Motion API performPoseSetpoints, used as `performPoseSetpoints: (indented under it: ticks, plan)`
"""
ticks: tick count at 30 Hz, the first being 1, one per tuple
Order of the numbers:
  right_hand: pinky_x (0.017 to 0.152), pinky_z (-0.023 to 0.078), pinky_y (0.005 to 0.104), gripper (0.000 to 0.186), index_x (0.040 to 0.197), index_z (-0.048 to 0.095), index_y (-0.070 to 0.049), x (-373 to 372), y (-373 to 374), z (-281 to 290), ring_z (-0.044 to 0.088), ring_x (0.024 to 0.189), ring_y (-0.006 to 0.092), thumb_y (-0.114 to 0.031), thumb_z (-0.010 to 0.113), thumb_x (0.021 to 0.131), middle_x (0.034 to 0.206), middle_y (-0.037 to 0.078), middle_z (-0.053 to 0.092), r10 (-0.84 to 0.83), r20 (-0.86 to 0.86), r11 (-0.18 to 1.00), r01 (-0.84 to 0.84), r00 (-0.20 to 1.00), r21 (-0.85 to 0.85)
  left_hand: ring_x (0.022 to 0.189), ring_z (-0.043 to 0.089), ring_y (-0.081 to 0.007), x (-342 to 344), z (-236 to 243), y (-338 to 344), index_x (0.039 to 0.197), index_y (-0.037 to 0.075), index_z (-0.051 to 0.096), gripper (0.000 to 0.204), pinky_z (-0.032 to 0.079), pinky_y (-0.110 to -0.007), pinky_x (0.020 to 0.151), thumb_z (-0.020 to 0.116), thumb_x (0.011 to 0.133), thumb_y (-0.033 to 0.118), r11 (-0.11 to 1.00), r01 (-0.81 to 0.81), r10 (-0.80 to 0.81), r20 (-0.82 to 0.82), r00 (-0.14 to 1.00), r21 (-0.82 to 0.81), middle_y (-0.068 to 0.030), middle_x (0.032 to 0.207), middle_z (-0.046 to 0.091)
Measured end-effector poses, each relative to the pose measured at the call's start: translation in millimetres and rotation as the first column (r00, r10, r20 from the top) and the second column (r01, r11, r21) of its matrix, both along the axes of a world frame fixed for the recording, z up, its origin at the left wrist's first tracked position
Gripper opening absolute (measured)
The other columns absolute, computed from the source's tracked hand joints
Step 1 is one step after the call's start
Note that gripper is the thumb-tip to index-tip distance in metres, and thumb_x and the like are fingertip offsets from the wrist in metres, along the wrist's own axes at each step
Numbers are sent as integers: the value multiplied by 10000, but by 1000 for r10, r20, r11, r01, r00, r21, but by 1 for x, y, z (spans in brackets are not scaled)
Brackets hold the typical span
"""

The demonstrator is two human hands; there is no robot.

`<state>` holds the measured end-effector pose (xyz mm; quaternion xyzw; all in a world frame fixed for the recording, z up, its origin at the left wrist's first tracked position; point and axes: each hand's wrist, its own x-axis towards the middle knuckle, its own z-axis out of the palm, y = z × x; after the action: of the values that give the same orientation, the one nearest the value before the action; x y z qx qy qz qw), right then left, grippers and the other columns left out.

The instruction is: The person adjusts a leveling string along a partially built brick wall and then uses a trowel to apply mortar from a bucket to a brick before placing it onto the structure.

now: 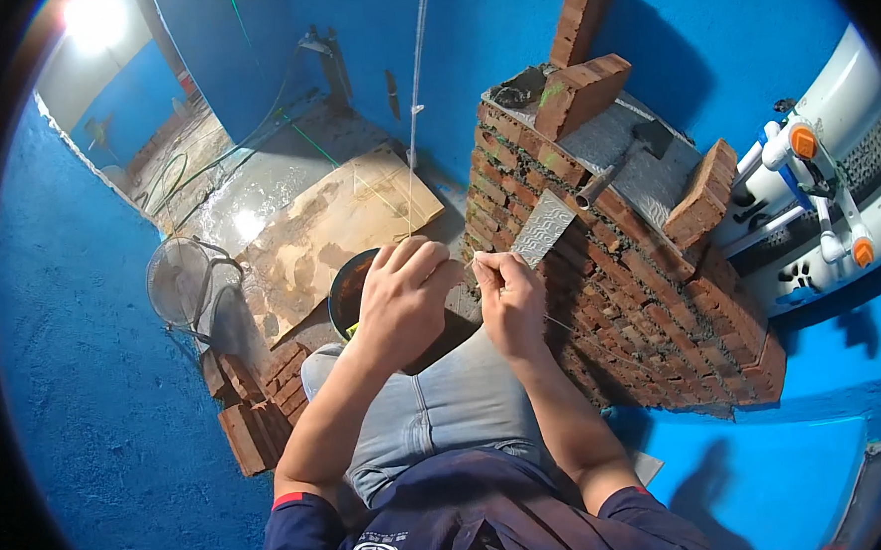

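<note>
Both my hands are raised close together in front of my lap, fingertips pinched. A pale string [415,107] hangs from the top of the view and runs down to my left hand [402,302], which is closed on it. My right hand [512,301], a little to the right, pinches thumb against finger; what lies between them is too small to make out. A thin line [561,324] trails from near it toward the brick wall [601,296]. Partly hidden behind my left hand is a dark round bucket [340,298].
On the wall's top lie loose bricks [583,96] and a tool with a round handle [597,185]. A patterned metal plate [546,228] juts from its side. Left are a plywood board [357,205], a round mesh guard [177,281] and stacked bricks [252,436]. White pipes [819,171] stand right.
</note>
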<state>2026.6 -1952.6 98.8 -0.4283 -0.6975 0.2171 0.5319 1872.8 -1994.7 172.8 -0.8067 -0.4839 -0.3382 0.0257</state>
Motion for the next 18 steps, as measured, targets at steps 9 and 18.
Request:
performPoseSetpoints:
  ticks: [9,18]
  plan:
    - [615,491,390,73,893,633,-8,-22,55,-77,610,717,341,-71,633,856,787,155,614,-79,16,996,78,997,36,873,637,-276,-2,-46,20,951,10,629,196,509,-316,761,602,770,-61,990,-137,97,611,786,19,-132,975,633]
    - [678,475,465,239,897,626,-14,-41,107,-80,605,794,401,-225,515,912,873,194,620,-66,219,997,57,974,49,931,615,-141,-3,-143,131,1143,-26,614,341,482,-284,847,661,873,176,821,322,343,858,383,-472,-91,1012,671]
